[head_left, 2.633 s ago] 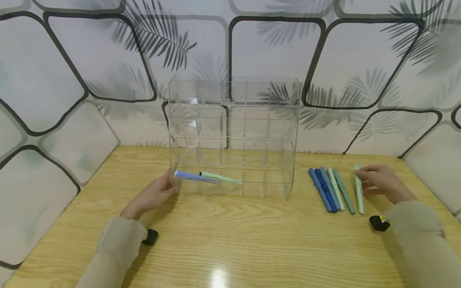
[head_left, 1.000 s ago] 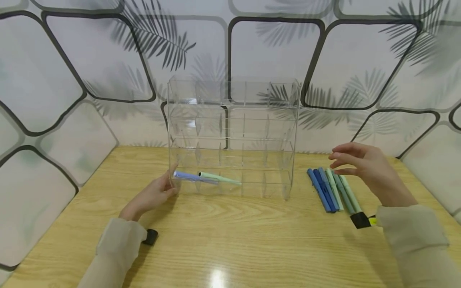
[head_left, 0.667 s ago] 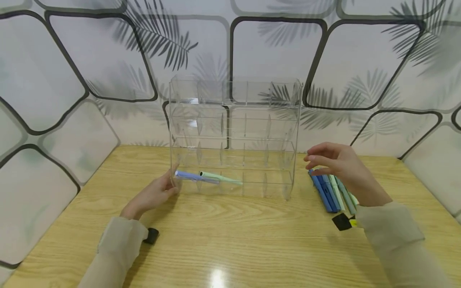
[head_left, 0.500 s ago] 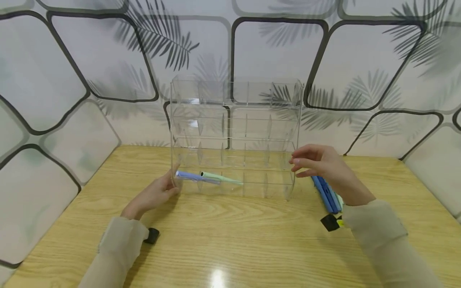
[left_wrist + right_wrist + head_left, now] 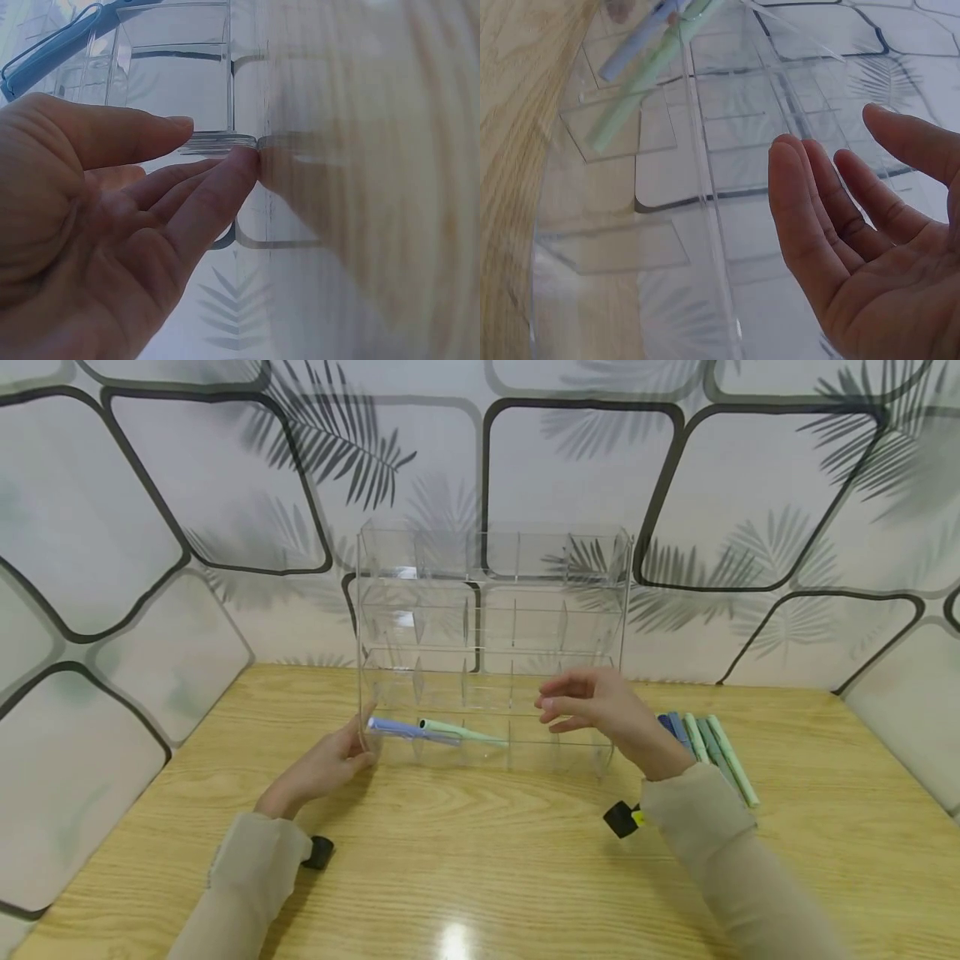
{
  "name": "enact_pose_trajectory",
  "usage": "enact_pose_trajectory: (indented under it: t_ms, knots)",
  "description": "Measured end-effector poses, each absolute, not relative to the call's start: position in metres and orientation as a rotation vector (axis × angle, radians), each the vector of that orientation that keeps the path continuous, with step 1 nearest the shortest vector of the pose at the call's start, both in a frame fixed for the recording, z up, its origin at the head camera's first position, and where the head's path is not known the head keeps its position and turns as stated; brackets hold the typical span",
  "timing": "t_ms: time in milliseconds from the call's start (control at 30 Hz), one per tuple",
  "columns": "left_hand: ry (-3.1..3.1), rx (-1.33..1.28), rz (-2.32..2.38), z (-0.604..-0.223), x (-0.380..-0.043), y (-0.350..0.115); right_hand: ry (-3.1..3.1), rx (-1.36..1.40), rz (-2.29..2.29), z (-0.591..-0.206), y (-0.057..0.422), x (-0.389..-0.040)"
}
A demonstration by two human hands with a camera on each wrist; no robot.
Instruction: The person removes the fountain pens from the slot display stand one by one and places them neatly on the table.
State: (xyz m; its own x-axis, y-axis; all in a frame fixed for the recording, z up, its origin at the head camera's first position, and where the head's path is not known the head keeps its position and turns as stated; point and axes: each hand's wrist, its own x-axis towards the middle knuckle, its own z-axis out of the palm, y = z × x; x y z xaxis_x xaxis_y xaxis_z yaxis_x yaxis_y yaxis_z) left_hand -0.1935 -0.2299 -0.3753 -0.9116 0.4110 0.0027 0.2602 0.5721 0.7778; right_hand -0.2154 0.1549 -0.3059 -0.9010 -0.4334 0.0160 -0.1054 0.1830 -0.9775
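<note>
A clear acrylic pen rack (image 5: 491, 706) with several tiers stands upright on the table. My left hand (image 5: 326, 768) holds its lower left side, with the thumb (image 5: 142, 135) on one face of the side panel and the fingers (image 5: 214, 199) on the other. Across the lowest tier lie a lavender-blue pen (image 5: 393, 727) and, to its right, a light green pen (image 5: 461, 732), slanting. In front of the rack's right half hovers my right hand (image 5: 600, 714); its fingers (image 5: 791, 202) are loosely bent and apart, with nothing between them.
To the right of the rack a row of pens lies on the wooden table (image 5: 465, 860): blue ones, partly hidden by the right arm, a green-grey pen (image 5: 716, 745) and a pale green pen (image 5: 733, 760) at the end. A patterned wall (image 5: 577, 468) rises behind.
My right hand let go of the pale green pen, which now lies against the row, then travelled left past the pens to the rack. My left hand has stayed in place.
</note>
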Motion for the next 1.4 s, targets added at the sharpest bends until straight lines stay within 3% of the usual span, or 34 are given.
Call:
enact_pose_trajectory:
  t_ms: [1400]
  knots:
    - [2.621, 0.562, 1.266, -0.375, -0.193, -0.229, 2.205, -0.698, -1.696, -0.328, 0.087, -0.226]
